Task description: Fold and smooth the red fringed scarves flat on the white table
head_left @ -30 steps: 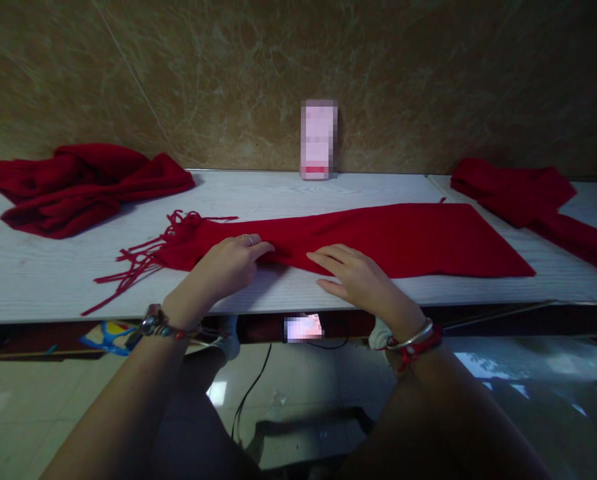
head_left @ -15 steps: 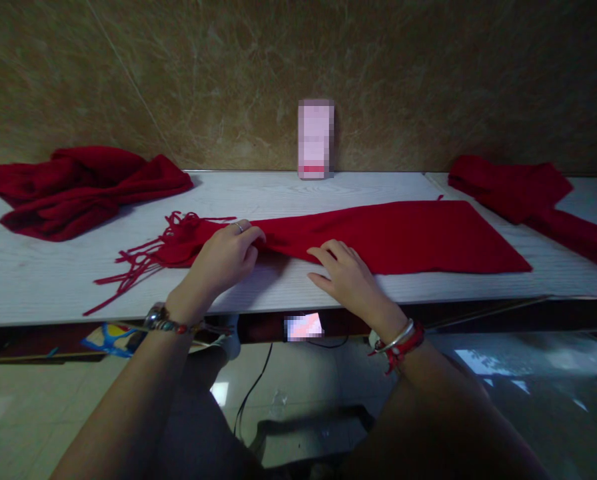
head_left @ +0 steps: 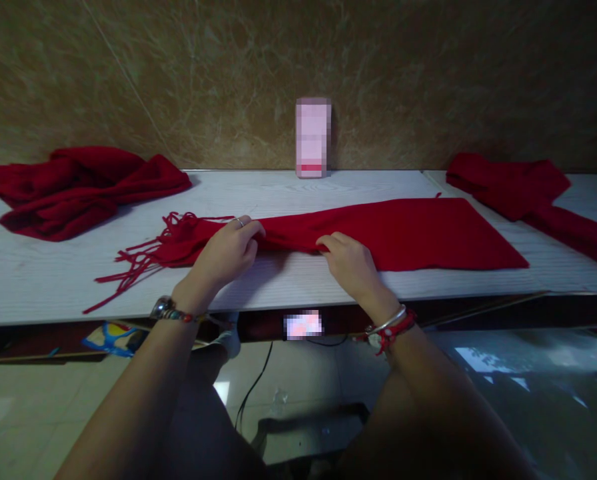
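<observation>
A red fringed scarf point(head_left: 418, 233) lies lengthwise on the white wood-grain tabletop point(head_left: 258, 293), its tassels spread at the left and a slanted, flat end at the right. My left hand point(head_left: 231, 248) is closed on the scarf's narrow part near the fringe; a ring shows on one finger. To its right, my right hand point(head_left: 349, 263) pinches the scarf's near edge between thumb and fingers. Between both hands the cloth is gathered and slightly lifted at the near side. Bracelets circle both wrists.
A crumpled red scarf point(head_left: 83, 190) lies at the back left, and another red cloth point(head_left: 513, 187) at the back right. A pixelated pink phone-like object point(head_left: 313, 137) leans against the marbled wall point(head_left: 228, 73). Below the table edge are a lit screen point(head_left: 302, 325) and a black cable point(head_left: 256, 383).
My right hand has closed from spread fingers into a pinch on the scarf's near edge, shifting slightly right and up. My left hand keeps its hold.
</observation>
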Motion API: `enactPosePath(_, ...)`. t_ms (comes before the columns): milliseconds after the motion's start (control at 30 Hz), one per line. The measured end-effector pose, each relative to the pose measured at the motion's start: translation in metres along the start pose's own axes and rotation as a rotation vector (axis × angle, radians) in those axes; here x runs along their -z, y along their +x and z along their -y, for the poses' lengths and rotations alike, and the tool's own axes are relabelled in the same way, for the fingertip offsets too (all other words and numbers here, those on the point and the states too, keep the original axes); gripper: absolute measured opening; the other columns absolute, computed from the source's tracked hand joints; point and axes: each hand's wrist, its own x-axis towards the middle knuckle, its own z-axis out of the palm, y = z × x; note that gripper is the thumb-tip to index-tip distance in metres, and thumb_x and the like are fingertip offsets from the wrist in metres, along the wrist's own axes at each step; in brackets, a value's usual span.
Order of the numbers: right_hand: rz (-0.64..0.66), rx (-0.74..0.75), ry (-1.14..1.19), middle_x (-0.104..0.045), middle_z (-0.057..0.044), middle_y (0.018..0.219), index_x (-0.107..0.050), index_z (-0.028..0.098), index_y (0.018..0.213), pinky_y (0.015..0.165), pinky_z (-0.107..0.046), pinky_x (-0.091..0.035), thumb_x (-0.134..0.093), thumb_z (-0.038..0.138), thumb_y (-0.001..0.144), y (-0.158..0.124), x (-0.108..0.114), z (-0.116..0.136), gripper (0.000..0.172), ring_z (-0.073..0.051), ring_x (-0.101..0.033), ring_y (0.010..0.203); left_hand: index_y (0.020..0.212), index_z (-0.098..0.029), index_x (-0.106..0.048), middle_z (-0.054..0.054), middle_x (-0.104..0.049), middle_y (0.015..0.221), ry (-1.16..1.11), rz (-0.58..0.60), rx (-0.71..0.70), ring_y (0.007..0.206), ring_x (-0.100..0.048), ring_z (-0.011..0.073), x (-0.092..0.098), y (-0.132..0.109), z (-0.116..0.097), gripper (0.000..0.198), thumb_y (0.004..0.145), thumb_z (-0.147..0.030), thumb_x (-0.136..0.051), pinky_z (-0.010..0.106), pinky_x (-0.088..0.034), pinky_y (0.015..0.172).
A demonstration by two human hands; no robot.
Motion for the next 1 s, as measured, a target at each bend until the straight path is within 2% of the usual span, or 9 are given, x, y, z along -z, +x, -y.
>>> enactPosePath(133,0.015,-0.014,0.034,-0.068,-0.006,0.082,-0.067,0.02,0.088,0.067,-0.03,-0.044,-0.043,0.004,0.083,-0.001,0.004,-0.003,0.029,-0.019,-0.062,0.075,0.094,-0.013,-0.06,0.009,-0.057,0.091,-0.038,0.036,-0.088,0.087,-0.055,0.0218,-0.002,-0.001,0.001,0.03,0.076,-0.018,-0.036,0.038,-0.047,0.082)
enactPosePath(300,0.043,-0.048,0.07,-0.07,-0.004,0.082,-0.065,0.021,0.088,0.068,-0.03,-0.044,-0.045,0.004,0.083,-0.001,0.006,-0.008,0.027,-0.019,-0.063,0.077,0.1,-0.015,-0.06,0.008,-0.057,0.094,0.014,0.09,-0.178,0.087,-0.054,0.0205,-0.002,-0.002,-0.002,0.028,0.079,-0.028,-0.048,0.033,-0.047,0.079)
enactPosePath(533,0.069,-0.071,-0.012,-0.07,-0.006,0.078,-0.063,0.019,0.095,0.065,-0.029,-0.041,-0.05,0.012,0.086,0.001,0.005,-0.011,0.017,-0.019,-0.063,0.073,0.099,-0.015,-0.066,0.008,-0.063,0.093,0.117,0.03,-0.254,0.079,-0.058,0.0161,-0.006,-0.002,-0.006,0.027,0.089,-0.019,-0.041,0.027,-0.048,0.07)
enactPosePath(633,0.07,-0.02,-0.035,-0.07,-0.005,0.076,-0.063,0.019,0.093,0.065,-0.029,-0.04,-0.051,0.014,0.087,0.001,0.004,-0.013,0.015,-0.018,-0.062,0.071,0.099,-0.015,-0.067,0.008,-0.065,0.088,0.153,0.012,-0.256,0.073,-0.059,0.0153,-0.007,-0.003,-0.007,0.029,0.089,-0.016,-0.041,0.025,-0.047,0.064)
enactPosePath(800,-0.004,0.144,-0.054,-0.067,-0.007,0.089,-0.063,0.018,0.092,0.075,-0.032,-0.043,-0.054,0.006,0.081,-0.006,0.008,-0.018,0.019,-0.021,-0.06,0.086,0.096,-0.012,-0.069,0.008,-0.067,0.081,0.179,0.066,-0.248,0.067,-0.06,0.0156,-0.005,-0.004,-0.007,0.03,0.087,-0.012,-0.04,0.025,-0.046,0.058)
enactPosePath(900,-0.072,0.114,-0.069,-0.065,-0.008,0.09,-0.063,0.018,0.094,0.075,-0.033,-0.044,-0.054,0.001,0.077,-0.015,0.01,-0.025,0.026,-0.022,-0.058,0.086,0.096,-0.013,-0.069,0.007,-0.067,0.078,0.192,0.069,-0.258,0.065,-0.06,0.0152,-0.004,-0.004,-0.006,0.031,0.087,-0.011,-0.04,0.025,-0.046,0.057)
enactPosePath(1000,-0.097,0.083,-0.058,-0.065,-0.006,0.08,-0.064,0.019,0.089,0.074,-0.033,-0.045,-0.055,0.002,0.076,-0.023,0.009,-0.034,0.023,-0.021,-0.058,0.078,0.098,-0.013,-0.069,0.007,-0.068,0.078,0.211,0.072,-0.265,0.065,-0.06,0.0146,-0.004,-0.005,-0.006,0.031,0.087,-0.011,-0.04,0.024,-0.045,0.057)
